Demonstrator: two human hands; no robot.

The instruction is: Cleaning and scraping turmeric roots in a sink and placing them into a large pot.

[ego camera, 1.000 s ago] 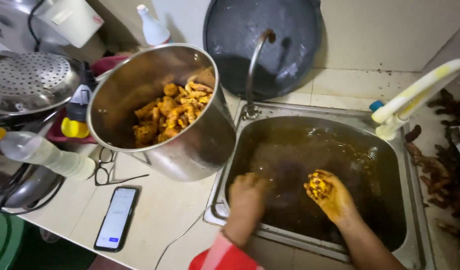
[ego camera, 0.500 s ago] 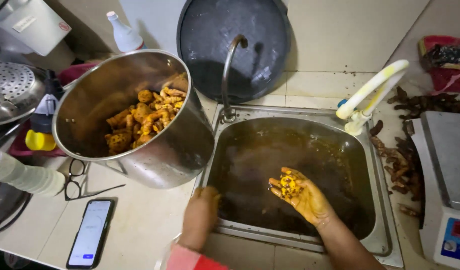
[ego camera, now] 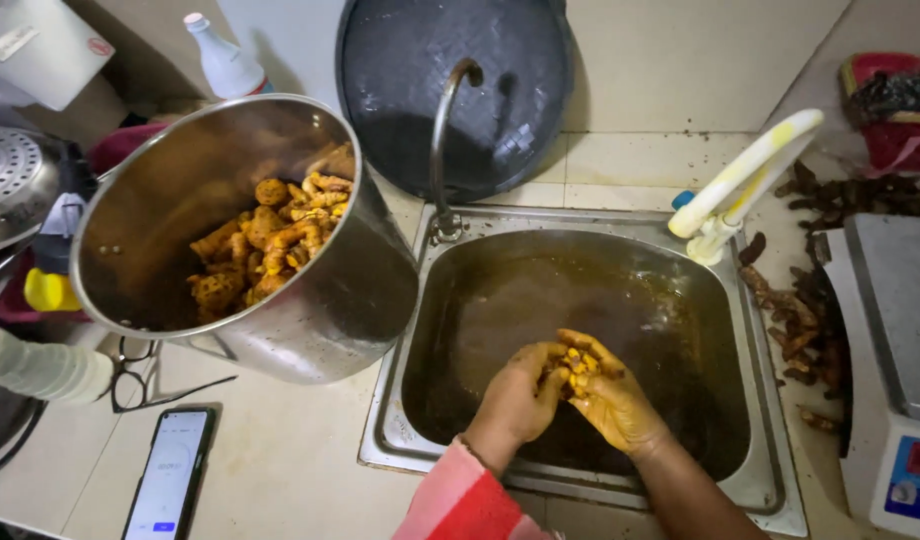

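Over the steel sink (ego camera: 760, 480), which is full of brown murky water, my left hand (ego camera: 515, 395) and my right hand (ego camera: 610, 400) are cupped together around a clump of small yellow-orange root pieces (ego camera: 572, 368). Both hands are stained yellow and wet. To the left of the sink a big steel pot (ego camera: 330, 310) leans tilted toward the sink, with a heap of the same orange root pieces (ego camera: 270, 245) inside.
A curved tap (ego camera: 450, 130) rises behind the sink before a round dark pan (ego camera: 460, 70). A white-yellow hose nozzle (ego camera: 745, 180) and dark roots (ego camera: 800, 320) lie right, beside a scale (ego camera: 900, 340). A phone (ego camera: 170, 485), glasses (ego camera: 140, 375) and bottles lie left.
My left hand has come off the sink's front rim and joined my right hand around the root pieces. The view has shifted a little to the right.
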